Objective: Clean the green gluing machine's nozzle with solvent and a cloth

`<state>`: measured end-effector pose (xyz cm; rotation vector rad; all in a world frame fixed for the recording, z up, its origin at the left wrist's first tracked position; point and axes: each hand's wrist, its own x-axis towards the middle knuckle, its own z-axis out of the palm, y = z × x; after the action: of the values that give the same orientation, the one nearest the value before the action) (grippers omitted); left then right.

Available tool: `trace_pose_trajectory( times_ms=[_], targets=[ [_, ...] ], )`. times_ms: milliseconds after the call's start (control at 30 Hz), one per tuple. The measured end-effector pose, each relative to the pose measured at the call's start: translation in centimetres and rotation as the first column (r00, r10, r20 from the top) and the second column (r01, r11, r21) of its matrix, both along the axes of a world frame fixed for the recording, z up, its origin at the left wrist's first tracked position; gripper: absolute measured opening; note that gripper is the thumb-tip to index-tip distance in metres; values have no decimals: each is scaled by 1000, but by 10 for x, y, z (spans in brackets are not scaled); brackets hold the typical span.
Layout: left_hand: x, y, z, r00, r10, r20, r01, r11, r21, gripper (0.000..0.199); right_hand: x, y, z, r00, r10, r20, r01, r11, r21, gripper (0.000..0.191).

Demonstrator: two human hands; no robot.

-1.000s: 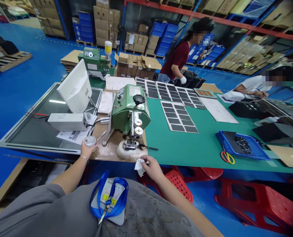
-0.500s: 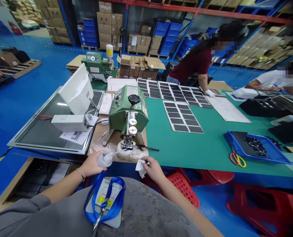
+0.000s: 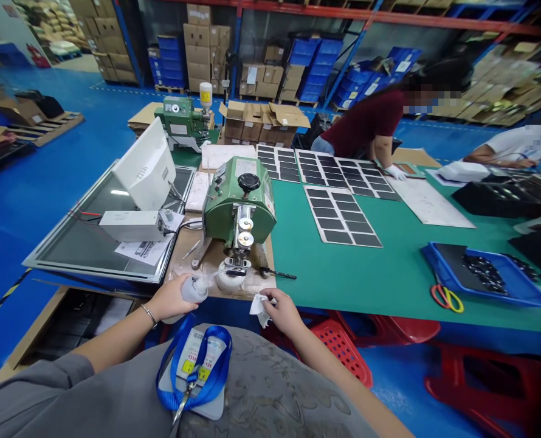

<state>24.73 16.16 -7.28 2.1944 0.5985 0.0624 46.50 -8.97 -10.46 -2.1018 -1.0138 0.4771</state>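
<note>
Head: right fingers (image 3: 274, 298) (pinched) on cloth (image 3: 259, 307)

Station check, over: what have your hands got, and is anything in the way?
Left hand: squeeze bottle, tilted, nozzle toward white base of green machine. Right hand: pinching white wipe. Nozzle close to base; contact unclear.

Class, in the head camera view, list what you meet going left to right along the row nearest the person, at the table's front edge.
left hand → plastic bottle → white cloth → right hand → scissors
</note>
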Motion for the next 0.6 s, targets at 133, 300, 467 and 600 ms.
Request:
trace_pose_trajectory(
  times_ms=[133,300,467,600],
  targets=[
    [0,2,4,999,-3,-34,3,1000,-19,58,-2,1,3,1000,0,10,0,1000,-2,21],
    [-1,4,8,1000,-13,-27,13,1000,9,54,-4,2,5,1000,-6,17,6,1000,-6,21],
    [-1,5,8,1000,-16,-24,17,999,30,53,-5,1,2,1000,-15,18,15,1000,-7,21],
    [-2,7,5,999,-15,-35,16,999,28,55,-5,1,1,1000,-11,16,11,1000,-3,20]
  ],
)
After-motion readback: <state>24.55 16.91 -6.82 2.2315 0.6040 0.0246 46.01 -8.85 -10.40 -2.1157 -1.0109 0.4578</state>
